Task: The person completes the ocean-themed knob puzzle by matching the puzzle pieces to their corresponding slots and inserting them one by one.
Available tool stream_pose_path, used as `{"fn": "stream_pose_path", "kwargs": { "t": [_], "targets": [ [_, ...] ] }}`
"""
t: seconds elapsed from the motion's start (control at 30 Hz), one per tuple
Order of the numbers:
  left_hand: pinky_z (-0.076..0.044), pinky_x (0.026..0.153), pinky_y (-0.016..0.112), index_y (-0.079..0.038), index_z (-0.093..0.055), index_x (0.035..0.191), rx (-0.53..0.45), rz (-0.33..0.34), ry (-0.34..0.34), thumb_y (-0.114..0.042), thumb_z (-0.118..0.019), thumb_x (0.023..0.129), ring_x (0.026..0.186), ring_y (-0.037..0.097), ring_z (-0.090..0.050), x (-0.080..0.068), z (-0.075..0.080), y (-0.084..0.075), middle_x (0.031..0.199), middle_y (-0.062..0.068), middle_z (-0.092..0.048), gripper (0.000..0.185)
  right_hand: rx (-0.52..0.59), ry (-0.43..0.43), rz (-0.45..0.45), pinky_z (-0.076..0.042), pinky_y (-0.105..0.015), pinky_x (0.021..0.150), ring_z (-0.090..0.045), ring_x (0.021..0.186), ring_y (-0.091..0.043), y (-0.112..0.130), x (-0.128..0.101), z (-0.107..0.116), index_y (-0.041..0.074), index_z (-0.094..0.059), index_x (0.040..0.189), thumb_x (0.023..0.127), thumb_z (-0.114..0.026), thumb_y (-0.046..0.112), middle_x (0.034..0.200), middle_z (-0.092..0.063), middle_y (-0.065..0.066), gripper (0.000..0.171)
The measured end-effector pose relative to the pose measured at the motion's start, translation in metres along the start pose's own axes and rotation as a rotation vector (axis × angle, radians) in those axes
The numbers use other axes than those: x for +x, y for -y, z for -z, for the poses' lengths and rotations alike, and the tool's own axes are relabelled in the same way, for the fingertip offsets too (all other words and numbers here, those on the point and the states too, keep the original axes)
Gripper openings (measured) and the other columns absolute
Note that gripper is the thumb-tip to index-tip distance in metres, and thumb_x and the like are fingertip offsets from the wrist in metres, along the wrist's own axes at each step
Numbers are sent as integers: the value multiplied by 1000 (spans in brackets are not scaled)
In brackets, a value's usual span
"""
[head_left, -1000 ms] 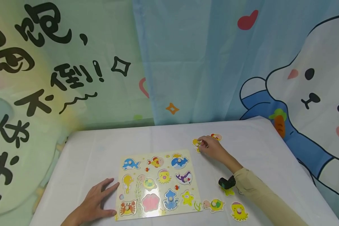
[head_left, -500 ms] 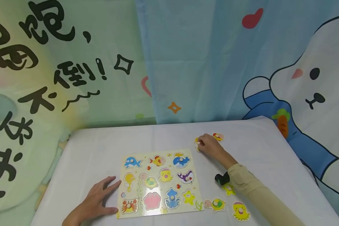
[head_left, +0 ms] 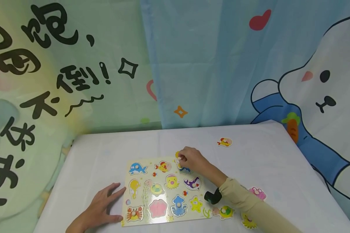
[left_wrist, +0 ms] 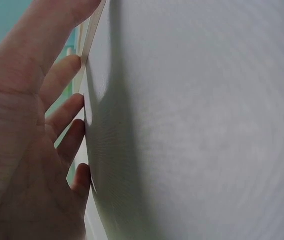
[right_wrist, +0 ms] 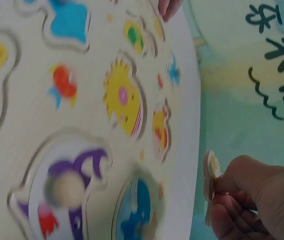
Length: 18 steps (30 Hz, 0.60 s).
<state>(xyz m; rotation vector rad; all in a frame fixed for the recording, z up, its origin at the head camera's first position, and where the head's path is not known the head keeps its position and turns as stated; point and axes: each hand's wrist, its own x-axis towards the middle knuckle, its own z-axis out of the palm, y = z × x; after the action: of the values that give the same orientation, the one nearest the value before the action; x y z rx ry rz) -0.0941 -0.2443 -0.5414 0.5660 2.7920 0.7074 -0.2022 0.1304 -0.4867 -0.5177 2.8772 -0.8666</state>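
Pinching yellow piece (head_left: pixel 177 154) in right hand (head_left: pixel 192 159), partly hiding blue whale (head_left: pixel 185 170).
Touching puzzle board (head_left: pixel 150 166) with spread left hand (head_left: pixel 100 204); note lettering (head_left: pixel 40 105) "不倒!" on backdrop (head_left: pixel 192 48).

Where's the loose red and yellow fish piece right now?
In the head view, the fish piece lies far back on the white table, right of the puzzle board and the right hand.

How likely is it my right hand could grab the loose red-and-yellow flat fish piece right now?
Probably not: the right hand is occupied pinching a yellow, white-edged flat piece, though nothing covers the fish piece.
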Motion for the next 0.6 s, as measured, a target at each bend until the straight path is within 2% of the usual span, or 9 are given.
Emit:
{"fn": "stream_pose_path", "kwargs": {
  "t": [0.23, 0.4, 0.6],
  "targets": [
    [-33, 105, 66, -26, -50, 142, -4, 7, 0, -66, -76, 65, 136, 43, -35, 1, 1, -2, 151, 13, -39, 91, 27, 0, 64, -34, -15, 54, -43, 66, -9, 19, -3, -10, 8, -63, 76, 80, -68, 5, 72, -48, 1, 7],
    [-33, 105, 67, -27, -49, 143, 3, 5, 0, -67, -76, 65, 136, 43, -34, 3, 2, -1, 151, 12, -38, 91, 30, 33, 68, -33, -17, 56, -42, 66, -9, 27, -3, -16, 8, -63, 76, 81, -68, 5, 72, -47, 2, 8],
    [-34, 103, 66, -26, -49, 143, 22, -3, 0, -67, -76, 65, 135, 43, -37, 0, -1, -1, 150, 14, -40, 92, 20, 98, 161, -26, -18, 57, -33, 61, -8, 44, -5, -35, 10, -56, 68, 80, -63, 3, 68, -39, 4, 15]
  ]
}}
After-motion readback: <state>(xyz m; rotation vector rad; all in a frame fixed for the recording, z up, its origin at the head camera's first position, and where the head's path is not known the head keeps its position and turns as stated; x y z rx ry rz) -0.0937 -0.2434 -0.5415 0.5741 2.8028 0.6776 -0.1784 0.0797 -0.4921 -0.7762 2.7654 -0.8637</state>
